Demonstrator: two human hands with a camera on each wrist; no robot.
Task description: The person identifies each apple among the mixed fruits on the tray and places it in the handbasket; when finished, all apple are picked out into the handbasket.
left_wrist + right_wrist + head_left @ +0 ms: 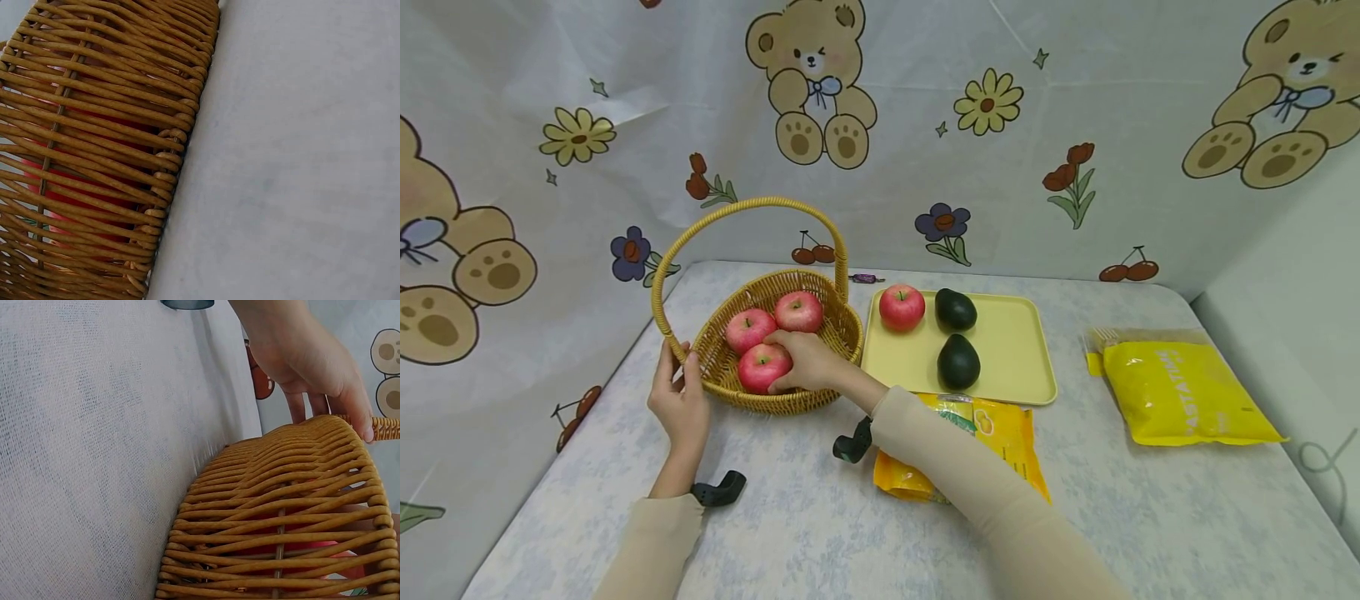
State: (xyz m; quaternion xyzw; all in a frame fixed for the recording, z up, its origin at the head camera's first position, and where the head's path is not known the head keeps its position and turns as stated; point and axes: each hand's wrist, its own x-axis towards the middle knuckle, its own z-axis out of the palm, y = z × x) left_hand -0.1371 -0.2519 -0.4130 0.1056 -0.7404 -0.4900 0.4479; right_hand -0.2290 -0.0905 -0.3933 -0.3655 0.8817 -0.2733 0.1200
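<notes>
A wicker basket (782, 404) with a tall arched handle (752, 202) stands on the table at the left. My left hand (679, 408) grips its left end where the handle meets the rim; the right wrist view shows this hand (309, 359) with thumb and fingers on either side of the rim. Inside the basket lie three red apples. My right hand (808, 362) reaches in over the near rim and holds the front apple (763, 367), thumb and fingers around its right side. The other two apples, the left one (747, 330) and the back one (800, 311), rest behind it.
Right of the basket, a pale yellow tray (1015, 358) bears an apple (902, 307) and two avocados (958, 362). Under my right forearm lies an orange-yellow packet (1011, 437). A yellow bag (1187, 392) is farther right, and a small purple-wrapped item (867, 278) lies behind the basket.
</notes>
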